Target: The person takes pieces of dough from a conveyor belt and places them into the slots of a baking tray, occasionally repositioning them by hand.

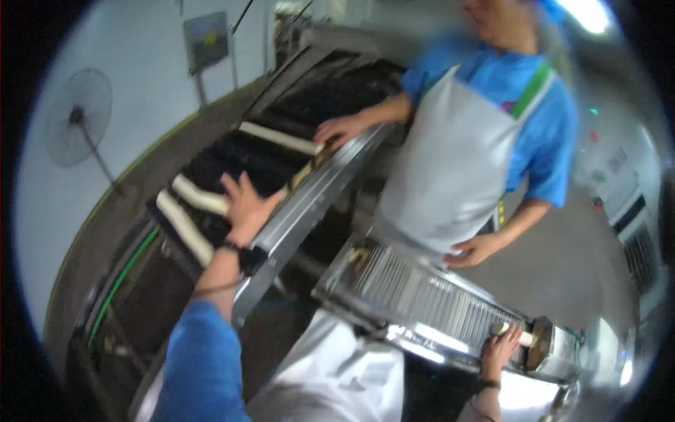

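Note:
My left hand [249,209] reaches over a dark conveyor belt [235,162] with its fingers spread and nothing in it. Close beside its fingers lie two long pale sticks, the upper one [200,195] and the lower one [184,228]. My right hand [500,348] is down on a slatted metal rack [422,299], its fingers over a short pale piece [524,338] whose ends show on both sides of them. Farther up the belt lies another long pale stick [278,138].
Facing me, a co-worker in a grey apron [443,162] has one hand [341,131] at the belt's edge and the other [474,250] above the rack. A metal rail [316,200] borders the belt. A fan [77,116] stands by the wall.

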A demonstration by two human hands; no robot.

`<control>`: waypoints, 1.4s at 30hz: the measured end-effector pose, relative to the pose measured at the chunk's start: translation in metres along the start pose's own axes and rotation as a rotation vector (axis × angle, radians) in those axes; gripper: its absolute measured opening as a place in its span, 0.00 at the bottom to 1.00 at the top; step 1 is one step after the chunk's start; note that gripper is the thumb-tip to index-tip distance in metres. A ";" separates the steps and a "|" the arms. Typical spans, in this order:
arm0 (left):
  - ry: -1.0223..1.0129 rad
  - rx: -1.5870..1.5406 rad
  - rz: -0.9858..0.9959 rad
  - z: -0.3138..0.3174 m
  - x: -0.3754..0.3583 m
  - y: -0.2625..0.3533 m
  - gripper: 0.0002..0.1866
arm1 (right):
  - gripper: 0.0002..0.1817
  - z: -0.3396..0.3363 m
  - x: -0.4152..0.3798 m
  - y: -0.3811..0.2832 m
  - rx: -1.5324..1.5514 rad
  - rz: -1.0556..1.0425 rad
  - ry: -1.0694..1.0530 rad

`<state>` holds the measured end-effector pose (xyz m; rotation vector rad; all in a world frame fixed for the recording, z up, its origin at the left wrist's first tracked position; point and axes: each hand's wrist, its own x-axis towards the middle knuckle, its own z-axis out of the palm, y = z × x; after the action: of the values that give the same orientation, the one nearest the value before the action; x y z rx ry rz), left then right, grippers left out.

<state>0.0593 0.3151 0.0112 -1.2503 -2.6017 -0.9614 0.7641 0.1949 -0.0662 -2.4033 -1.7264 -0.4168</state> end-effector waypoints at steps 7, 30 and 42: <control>-0.227 0.101 -0.189 -0.024 0.001 0.022 0.60 | 0.27 0.004 0.025 -0.027 -0.040 -0.170 -0.098; -0.262 0.067 -0.125 -0.034 0.003 0.006 0.57 | 0.22 -0.258 0.121 -0.166 1.522 -0.359 -0.276; -0.052 -0.098 -0.106 -0.020 -0.003 -0.009 0.68 | 0.46 -0.322 0.039 -0.304 1.826 -0.644 -0.515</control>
<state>0.0518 0.2972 0.0217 -1.1841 -2.7159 -1.1007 0.4453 0.2377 0.2405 -0.5996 -1.5772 1.2612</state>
